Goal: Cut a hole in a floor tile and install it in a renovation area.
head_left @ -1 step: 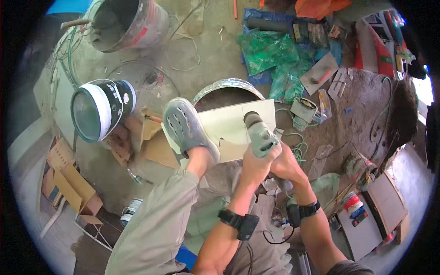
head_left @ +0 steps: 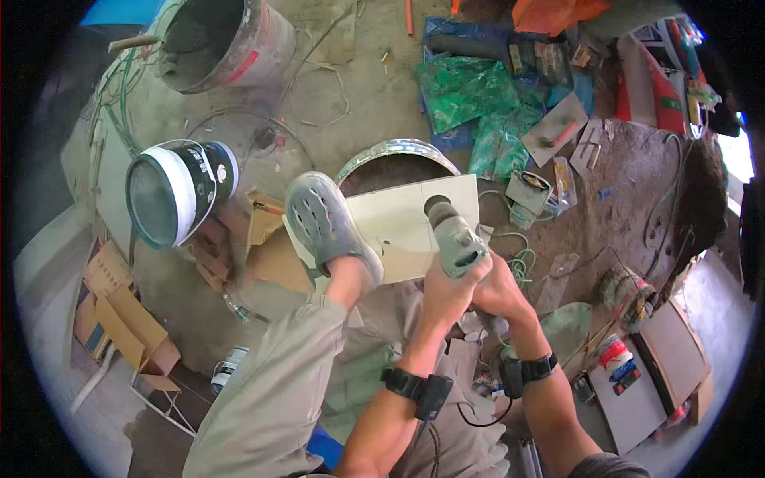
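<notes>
A pale tile point(head_left: 398, 227) lies across the rim of a round bucket point(head_left: 396, 146), its surface marked with thin lines and a small dark notch near the middle. My foot in a grey clog point(head_left: 327, 223) presses on the tile's left part. Both hands hold a grey-green power tool point(head_left: 460, 245), whose dark cylindrical hole saw point(head_left: 437, 206) meets the tile near its upper right corner. My left hand point(head_left: 446, 293) is closed round the tool's near side. Beside it, my right hand point(head_left: 499, 291) is closed on the tool too, its fingers partly hidden.
To the left lies a black-and-white paint bucket point(head_left: 188, 190) on its side; a large dirty bucket point(head_left: 255, 48) is beyond it. Cardboard boxes point(head_left: 131, 323) lie at lower left. Green plastic sheeting point(head_left: 470, 92), a trowel point(head_left: 555, 131) and a thin green cord point(head_left: 522, 261) lie to the right.
</notes>
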Motion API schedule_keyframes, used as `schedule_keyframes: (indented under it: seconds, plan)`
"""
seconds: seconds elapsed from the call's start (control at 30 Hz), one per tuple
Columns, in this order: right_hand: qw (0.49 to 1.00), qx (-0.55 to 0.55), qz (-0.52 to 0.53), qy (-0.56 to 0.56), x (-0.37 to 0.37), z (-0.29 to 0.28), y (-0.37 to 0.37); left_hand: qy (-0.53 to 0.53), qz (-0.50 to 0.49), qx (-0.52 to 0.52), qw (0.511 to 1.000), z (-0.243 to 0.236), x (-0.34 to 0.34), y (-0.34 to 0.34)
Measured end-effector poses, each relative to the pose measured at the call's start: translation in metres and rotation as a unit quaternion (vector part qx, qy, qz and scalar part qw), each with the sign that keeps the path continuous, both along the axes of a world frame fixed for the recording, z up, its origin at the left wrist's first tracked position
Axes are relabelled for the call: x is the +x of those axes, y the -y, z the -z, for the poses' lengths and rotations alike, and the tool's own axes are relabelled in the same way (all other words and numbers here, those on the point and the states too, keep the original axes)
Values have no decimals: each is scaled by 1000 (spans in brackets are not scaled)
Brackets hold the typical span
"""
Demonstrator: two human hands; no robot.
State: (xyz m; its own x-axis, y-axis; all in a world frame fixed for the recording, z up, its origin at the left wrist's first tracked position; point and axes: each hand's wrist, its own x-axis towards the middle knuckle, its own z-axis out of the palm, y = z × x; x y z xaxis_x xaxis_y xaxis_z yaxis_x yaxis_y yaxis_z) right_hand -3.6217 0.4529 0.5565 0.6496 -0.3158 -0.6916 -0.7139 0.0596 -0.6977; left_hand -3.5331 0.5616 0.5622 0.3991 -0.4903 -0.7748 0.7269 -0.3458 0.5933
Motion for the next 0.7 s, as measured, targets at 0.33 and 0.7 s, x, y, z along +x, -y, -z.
schedule_keyframes:
  seconds: [0.33, 0.7]
  plan:
    - [952, 142, 269, -11, -41, -89, -4, -63, 24, -53, 996, -79, -93, -33]
    - [939, -69, 334, -54, -65, -125, -11, -26, 173, -4, 985, -124, -130, -20]
